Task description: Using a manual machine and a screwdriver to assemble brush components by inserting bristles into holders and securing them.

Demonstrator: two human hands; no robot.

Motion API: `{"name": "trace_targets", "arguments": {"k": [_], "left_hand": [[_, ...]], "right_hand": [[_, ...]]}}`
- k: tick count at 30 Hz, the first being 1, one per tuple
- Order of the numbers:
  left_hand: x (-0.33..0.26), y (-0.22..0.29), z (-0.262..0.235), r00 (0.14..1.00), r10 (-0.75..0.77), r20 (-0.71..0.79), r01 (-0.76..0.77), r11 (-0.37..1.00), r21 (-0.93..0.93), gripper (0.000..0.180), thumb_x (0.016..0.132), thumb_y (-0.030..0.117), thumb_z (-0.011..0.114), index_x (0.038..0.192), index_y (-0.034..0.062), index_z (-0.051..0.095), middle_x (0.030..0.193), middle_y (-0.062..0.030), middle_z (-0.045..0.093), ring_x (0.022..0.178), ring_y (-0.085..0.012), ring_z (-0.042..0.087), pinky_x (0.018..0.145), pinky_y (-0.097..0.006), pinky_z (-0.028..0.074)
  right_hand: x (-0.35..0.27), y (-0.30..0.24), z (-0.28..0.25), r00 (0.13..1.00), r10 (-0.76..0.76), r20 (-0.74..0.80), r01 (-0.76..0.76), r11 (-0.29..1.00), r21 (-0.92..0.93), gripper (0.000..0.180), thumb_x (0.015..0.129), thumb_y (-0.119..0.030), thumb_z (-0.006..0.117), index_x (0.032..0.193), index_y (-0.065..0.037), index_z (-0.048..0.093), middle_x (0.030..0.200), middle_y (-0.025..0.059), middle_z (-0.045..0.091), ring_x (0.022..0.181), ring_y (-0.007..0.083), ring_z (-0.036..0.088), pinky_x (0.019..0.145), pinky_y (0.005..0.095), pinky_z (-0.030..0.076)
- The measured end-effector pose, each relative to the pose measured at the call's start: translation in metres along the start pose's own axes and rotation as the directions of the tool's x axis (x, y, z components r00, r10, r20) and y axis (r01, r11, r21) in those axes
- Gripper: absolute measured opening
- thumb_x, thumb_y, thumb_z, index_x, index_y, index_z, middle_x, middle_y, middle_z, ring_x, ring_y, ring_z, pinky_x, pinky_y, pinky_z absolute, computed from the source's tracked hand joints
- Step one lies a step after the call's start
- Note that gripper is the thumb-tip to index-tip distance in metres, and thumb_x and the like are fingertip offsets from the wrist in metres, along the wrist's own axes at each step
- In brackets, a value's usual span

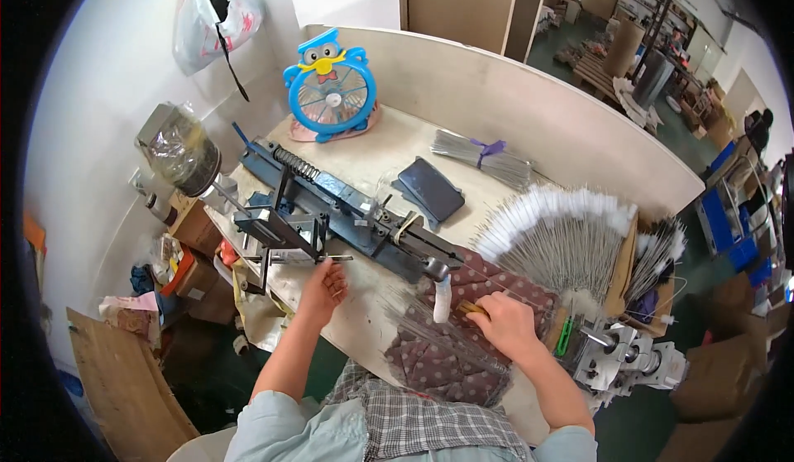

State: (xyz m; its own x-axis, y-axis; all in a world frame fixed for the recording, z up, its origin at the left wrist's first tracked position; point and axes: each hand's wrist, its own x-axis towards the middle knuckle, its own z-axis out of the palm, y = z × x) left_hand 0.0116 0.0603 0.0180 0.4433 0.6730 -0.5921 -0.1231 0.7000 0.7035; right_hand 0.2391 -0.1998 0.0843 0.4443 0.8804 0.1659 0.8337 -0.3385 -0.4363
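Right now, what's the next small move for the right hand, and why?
Probably a short shift left, to the white-wrapped handle: it sits just left of the fingertips of the right hand, and neither hand is on it. The left hand is over by the black metal frame.

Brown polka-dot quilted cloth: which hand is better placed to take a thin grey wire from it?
Probably the right hand: it is over the cloth, near the wires, though its fingers seem to pinch a tan piece. The left hand is farther off, by the black metal frame.
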Motion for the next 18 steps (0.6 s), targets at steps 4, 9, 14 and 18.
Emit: {"name": "trace_targets", "arguments": {"k": [4,9,14,18], "left_hand": [[0.006,0.009,-0.012,1.0,0.015,0.01,-0.015,0.999,-0.046,0.022,0.086,0.033,0.062,0.088,0.0116,0.061,0.074,0.0036,0.058,0.068,-0.0107,0.054,0.065,-0.028,0.045],[0.008,0.0,-0.003,0.998,0.035,-0.048,-0.041,0.99,-0.137,0.017,0.086,0.027,0.061,0.082,0.0106,0.061,0.068,0.0029,0.057,0.062,-0.0091,0.052,0.06,-0.026,0.042],[-0.044,-0.032,0.066,0.964,0.212,0.164,-0.238,0.958,0.159,0.009,0.077,0.013,0.063,0.076,0.0038,0.061,0.063,-0.003,0.056,0.054,-0.0118,0.05,0.054,-0.025,0.04],[-0.082,-0.068,0.154,0.852,-0.036,0.523,-0.081,0.977,0.199,0.017,0.089,0.017,0.059,0.088,0.0011,0.063,0.076,-0.0042,0.062,0.066,-0.0106,0.055,0.063,-0.025,0.043]], "right_hand": [[0.006,-0.011,-0.003,0.999,-0.034,0.013,0.034,0.999,-0.002,0.021,0.072,-0.026,0.071,0.081,-0.008,0.065,0.073,0.0065,0.058,0.066,0.0265,0.06,0.057,0.0356,0.048],[-0.003,-0.012,-0.02,0.995,-0.08,-0.059,0.083,0.995,0.06,0.018,0.073,-0.017,0.071,0.088,-0.007,0.065,0.076,0.007,0.06,0.067,0.026,0.061,0.059,0.0346,0.049],[-0.001,-0.002,-0.058,0.958,-0.104,-0.267,0.119,0.992,0.041,0.022,0.071,-0.007,0.07,0.092,-0.006,0.064,0.082,0.0089,0.064,0.071,0.0268,0.061,0.063,0.0351,0.048],[0.0,0.012,-0.063,0.947,0.051,-0.316,0.0,0.987,0.16,0.02,0.073,-0.008,0.069,0.093,-0.005,0.065,0.082,0.0103,0.064,0.076,0.0283,0.061,0.067,0.0364,0.048]]}}
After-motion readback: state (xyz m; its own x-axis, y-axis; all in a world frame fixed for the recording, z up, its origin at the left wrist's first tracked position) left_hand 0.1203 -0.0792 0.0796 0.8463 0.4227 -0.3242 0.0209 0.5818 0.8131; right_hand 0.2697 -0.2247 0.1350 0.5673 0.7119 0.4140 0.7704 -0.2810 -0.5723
